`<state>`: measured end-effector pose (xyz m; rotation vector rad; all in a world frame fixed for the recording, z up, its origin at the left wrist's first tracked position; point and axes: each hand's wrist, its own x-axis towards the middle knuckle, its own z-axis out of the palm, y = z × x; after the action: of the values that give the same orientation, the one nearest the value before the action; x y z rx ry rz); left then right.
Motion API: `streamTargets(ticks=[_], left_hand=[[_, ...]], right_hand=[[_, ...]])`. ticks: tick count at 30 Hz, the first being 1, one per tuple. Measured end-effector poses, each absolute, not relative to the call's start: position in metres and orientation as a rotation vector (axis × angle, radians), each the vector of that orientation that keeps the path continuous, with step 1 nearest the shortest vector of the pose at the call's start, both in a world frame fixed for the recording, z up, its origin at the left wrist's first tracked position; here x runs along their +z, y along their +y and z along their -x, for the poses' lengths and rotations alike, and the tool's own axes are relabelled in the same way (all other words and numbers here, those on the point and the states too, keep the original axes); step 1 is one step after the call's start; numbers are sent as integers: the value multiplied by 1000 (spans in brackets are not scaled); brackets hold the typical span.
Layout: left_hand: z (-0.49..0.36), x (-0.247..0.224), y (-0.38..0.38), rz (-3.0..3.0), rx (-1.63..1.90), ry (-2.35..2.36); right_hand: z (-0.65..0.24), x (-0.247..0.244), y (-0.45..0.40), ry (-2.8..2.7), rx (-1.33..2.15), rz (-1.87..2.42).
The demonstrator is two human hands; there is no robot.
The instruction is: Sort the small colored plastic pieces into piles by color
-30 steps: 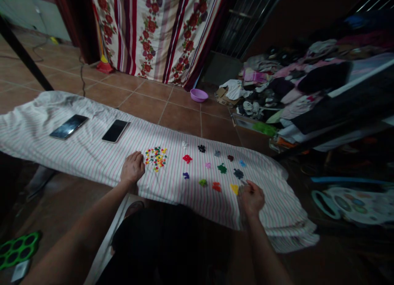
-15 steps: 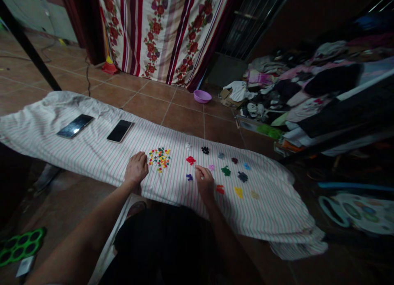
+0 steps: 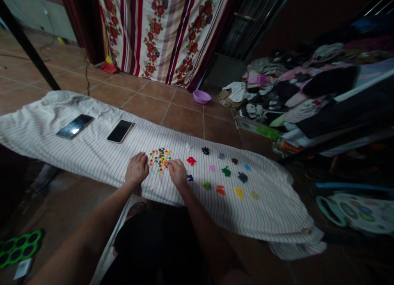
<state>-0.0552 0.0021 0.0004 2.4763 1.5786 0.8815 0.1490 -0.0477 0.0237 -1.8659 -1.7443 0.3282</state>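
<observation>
A mixed pile of tiny colored pieces (image 3: 160,157), like beads, lies on a striped cloth (image 3: 172,139). My left hand (image 3: 137,168) rests on the cloth just left of this pile, fingers loosely bent and holding nothing visible. At the pile's right edge, my right hand (image 3: 178,174) has its thumb and fingertips pinched together; anything between them is too small to make out. Single-color clusters lie farther right, among them red pieces (image 3: 191,161), black pieces (image 3: 205,151), dark green pieces (image 3: 226,171), lime pieces (image 3: 207,186) and yellow pieces (image 3: 239,192). Blue pieces (image 3: 190,178) are partly hidden by my right hand.
Two phones, one (image 3: 75,126) farther left and another (image 3: 120,131) nearer, lie on the cloth. Beyond it, a purple basin (image 3: 202,97) stands on the tiled floor before a flowered curtain (image 3: 172,34). Heaped clothes (image 3: 277,83) fill the right side.
My right hand has moved left from among the single-color clusters to the mixed pile, uncovering the lime pieces. My left hand has stayed in place.
</observation>
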Motion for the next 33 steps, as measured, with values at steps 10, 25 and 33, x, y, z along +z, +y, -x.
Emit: streamTargets(ticks=[10, 25, 33], left_hand=[[55, -1, 2, -2455, 908, 1565], [55, 0, 2, -2466, 915, 1570], [55, 0, 2, -2508, 893, 1587]], right_hand=[[-141, 35, -32, -1955, 261, 2080], [-135, 58, -26, -1978, 326, 2185], [-135, 63, -25, -2049, 354, 2207]])
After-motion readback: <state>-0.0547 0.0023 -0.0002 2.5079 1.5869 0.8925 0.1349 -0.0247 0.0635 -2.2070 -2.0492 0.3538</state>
